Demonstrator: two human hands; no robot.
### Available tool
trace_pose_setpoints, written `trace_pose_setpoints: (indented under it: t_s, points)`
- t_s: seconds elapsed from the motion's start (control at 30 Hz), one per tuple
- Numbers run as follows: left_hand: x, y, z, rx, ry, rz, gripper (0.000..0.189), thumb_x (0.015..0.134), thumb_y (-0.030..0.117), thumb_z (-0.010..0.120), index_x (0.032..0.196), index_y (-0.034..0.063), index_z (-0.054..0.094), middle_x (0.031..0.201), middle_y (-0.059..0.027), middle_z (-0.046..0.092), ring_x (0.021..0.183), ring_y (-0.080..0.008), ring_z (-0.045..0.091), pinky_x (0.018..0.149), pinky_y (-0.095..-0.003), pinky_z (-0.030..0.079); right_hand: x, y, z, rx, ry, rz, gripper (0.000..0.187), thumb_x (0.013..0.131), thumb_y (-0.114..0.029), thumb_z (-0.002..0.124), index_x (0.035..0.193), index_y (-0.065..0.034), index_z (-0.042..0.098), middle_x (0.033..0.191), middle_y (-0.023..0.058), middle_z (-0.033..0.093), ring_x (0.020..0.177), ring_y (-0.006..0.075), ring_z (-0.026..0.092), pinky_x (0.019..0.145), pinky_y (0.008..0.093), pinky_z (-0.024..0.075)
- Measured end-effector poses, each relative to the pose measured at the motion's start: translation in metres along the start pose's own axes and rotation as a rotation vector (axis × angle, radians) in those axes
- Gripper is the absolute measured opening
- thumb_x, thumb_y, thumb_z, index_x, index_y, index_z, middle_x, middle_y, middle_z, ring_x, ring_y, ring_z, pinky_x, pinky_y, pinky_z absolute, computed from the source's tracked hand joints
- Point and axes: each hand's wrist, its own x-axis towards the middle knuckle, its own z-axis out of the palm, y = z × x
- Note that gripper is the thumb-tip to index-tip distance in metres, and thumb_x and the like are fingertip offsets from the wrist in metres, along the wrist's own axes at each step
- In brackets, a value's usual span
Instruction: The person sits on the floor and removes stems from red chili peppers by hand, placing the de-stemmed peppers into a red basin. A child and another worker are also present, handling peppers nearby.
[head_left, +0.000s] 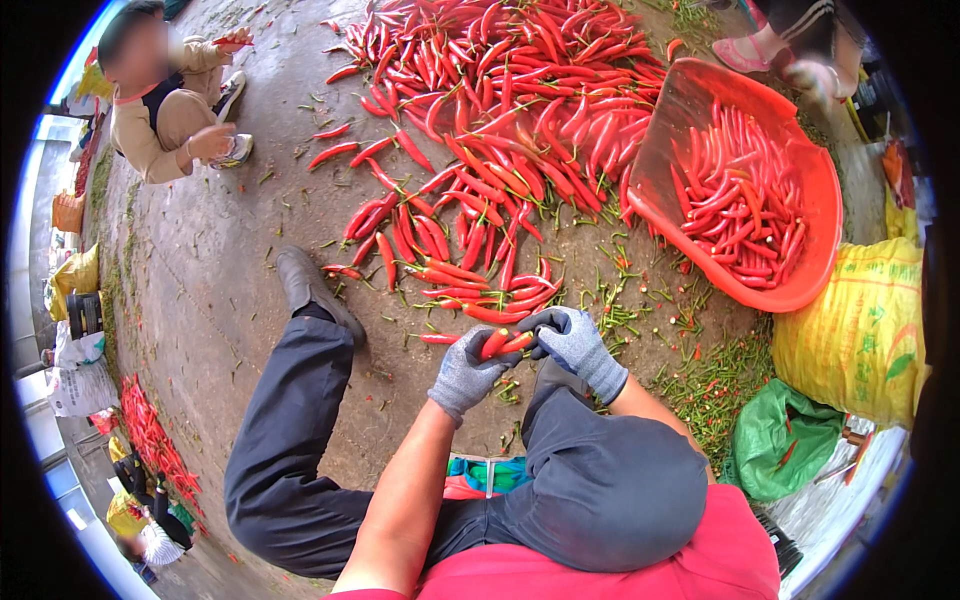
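My left hand (472, 371), in a grey knit glove with a dark coated palm, holds red chili peppers (495, 343), at least two, with their thick ends upward. My right hand (576, 343), gloved the same way, has its thumb and fingers closed around the end of one of these peppers; its stem is hidden there. Just beyond both hands lies the near edge of a large pile of red chili peppers (510, 112) on the concrete floor, many with green stems. A single pepper (439, 338) lies beside my left hand.
A red plastic scoop-shaped basket (814, 255) holds stemless peppers at right. Cut green stems (705, 397) litter the floor below it. Nearby are a yellow woven sack (855, 330) and a green bag (784, 442). A crouching person (161, 105) is at upper left; another person's legs (817, 37) show upper right.
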Motion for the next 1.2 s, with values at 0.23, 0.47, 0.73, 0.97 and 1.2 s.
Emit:
trace_pose_setpoints:
  t_s: [0.23,0.47,0.73,0.97,1.2]
  points:
    - [0.001,-0.013,0.002,-0.100,-0.023,-0.009,0.042,0.084,0.019,0.079,0.118,0.0003,0.064,0.099,-0.0076,0.070,0.086,-0.0113,0.062,0.079,-0.0296,0.052,-0.016,-0.023,-0.006,-0.327,-0.038,-0.399,0.036,0.088,-0.007,0.065,0.124,-0.0043,0.066,0.111,0.0098,0.072,0.100,0.0148,0.068,0.090,0.0314,0.0551]
    - [0.004,-0.005,-0.001,-0.336,-0.106,-0.201,0.033,0.096,0.024,0.068,0.119,0.0022,0.064,0.085,-0.0043,0.069,0.073,-0.0087,0.063,0.062,-0.0246,0.050,-0.007,-0.030,-0.004,-0.400,-0.129,-0.322,0.032,0.083,-0.016,0.071,0.115,-0.0114,0.073,0.099,0.0132,0.074,0.088,0.0214,0.072,0.082,0.0337,0.0550]
    - [0.003,0.001,-0.005,-0.440,-0.211,-0.547,0.040,0.098,0.043,0.061,0.119,0.0090,0.064,0.078,0.0009,0.064,0.059,-0.0057,0.054,0.053,-0.0196,0.042,-0.004,-0.020,0.000,-0.182,-0.179,-0.147,0.026,0.094,-0.006,0.060,0.117,0.0049,0.066,0.094,0.0131,0.073,0.076,0.0176,0.073,0.073,0.0306,0.0605]
    - [-0.002,0.001,-0.009,-0.670,-0.254,-0.643,0.034,0.100,0.042,0.060,0.108,0.0096,0.060,0.072,0.0031,0.056,0.055,-0.0048,0.048,0.049,-0.0188,0.038,0.001,-0.012,0.013,-0.105,-0.104,-0.048,0.025,0.093,-0.007,0.058,0.113,0.0062,0.067,0.088,0.0136,0.073,0.070,0.0163,0.072,0.065,0.0307,0.0608]
    - [-0.006,0.001,-0.009,-0.911,-0.320,-0.709,0.036,0.104,0.048,0.048,0.093,0.0152,0.056,0.057,0.0062,0.042,0.041,-0.0057,0.037,0.039,-0.0209,0.028,0.006,-0.004,0.009,-0.227,0.047,-0.172,0.020,0.092,-0.005,0.052,0.103,0.0009,0.067,0.081,0.0087,0.070,0.068,0.0137,0.070,0.064,0.0288,0.0586]
